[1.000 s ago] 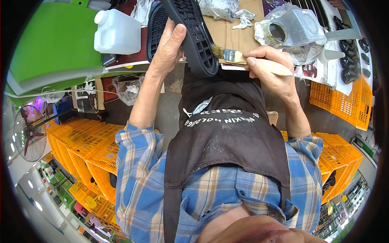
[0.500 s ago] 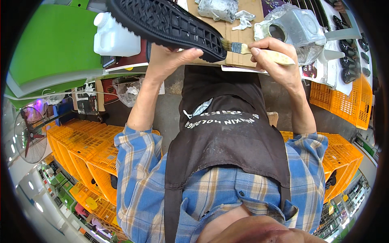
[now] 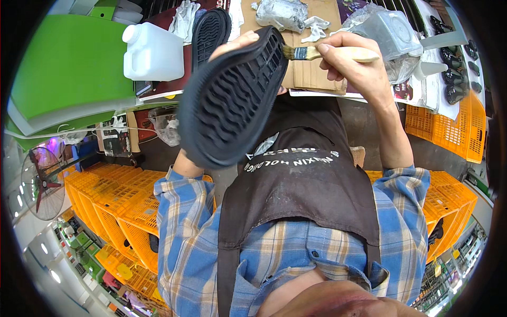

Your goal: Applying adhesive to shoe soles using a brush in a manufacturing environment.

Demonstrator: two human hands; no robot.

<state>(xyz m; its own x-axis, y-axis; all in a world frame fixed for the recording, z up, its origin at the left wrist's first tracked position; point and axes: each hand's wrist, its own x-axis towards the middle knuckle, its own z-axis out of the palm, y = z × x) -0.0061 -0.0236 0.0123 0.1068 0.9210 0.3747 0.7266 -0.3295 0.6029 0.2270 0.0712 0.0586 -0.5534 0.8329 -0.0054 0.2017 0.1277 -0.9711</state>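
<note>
A black rubber shoe sole [image 3: 227, 105] is tilted in front of me, its wavy tread facing up. One end points down-left over my left forearm; the other reaches the table's front part. My left hand [image 3: 233, 45] grips it from behind, with fingers showing past its far edge and the palm hidden. In my right hand [image 3: 356, 66] is a flat paintbrush [image 3: 311, 53] with a pale wooden handle. Its bristles meet the sole's right rim near the narrower far end. A second black sole [image 3: 210, 37] lies tread up on the table beyond my left hand.
A white plastic jug [image 3: 153, 53] stands at the left beside a green surface [image 3: 68, 68]. Cardboard [image 3: 319, 71], a plastic-wrapped bundle [image 3: 282, 13] and a clear container [image 3: 391, 34] lie ahead. Black shoe parts [image 3: 453, 79] line the right. Orange crates [image 3: 446, 129] stand around me.
The sole has swung round, its broad end coming down-left towards me. The brush has moved slightly left and up, from the sole's end to its side rim. The second sole has come into view.
</note>
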